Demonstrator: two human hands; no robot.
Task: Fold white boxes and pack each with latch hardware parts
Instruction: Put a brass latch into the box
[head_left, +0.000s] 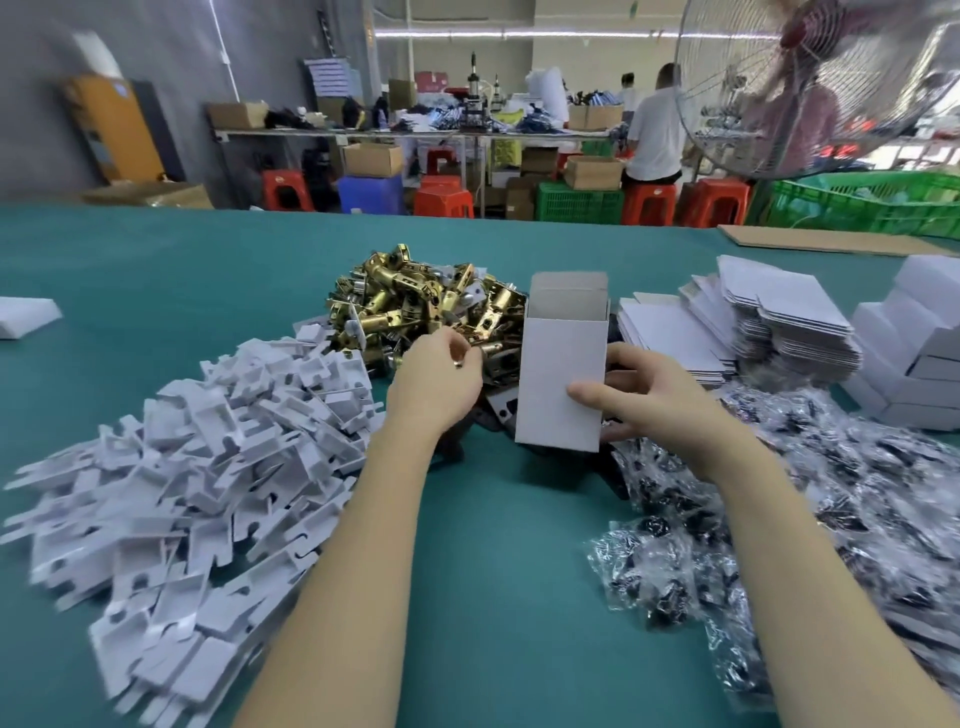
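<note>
A folded white box (563, 364) stands upright on the green table (493, 571), its top flap open. My right hand (644, 395) grips it from the right, thumb across its front. My left hand (436, 374) reaches into the near edge of the pile of brass latch parts (431, 306), its fingers curled on a small metal piece. A heap of white card inserts (197, 447) lies at the left. Clear bags of dark hardware (779, 493) are spread at the right.
Stacks of flat white box blanks (737, 322) and finished white boxes (914, 353) sit at the right. A flat cardboard sheet (831, 241) lies at the far right edge. Beyond the table are stools, crates, a fan (810, 88) and people at benches.
</note>
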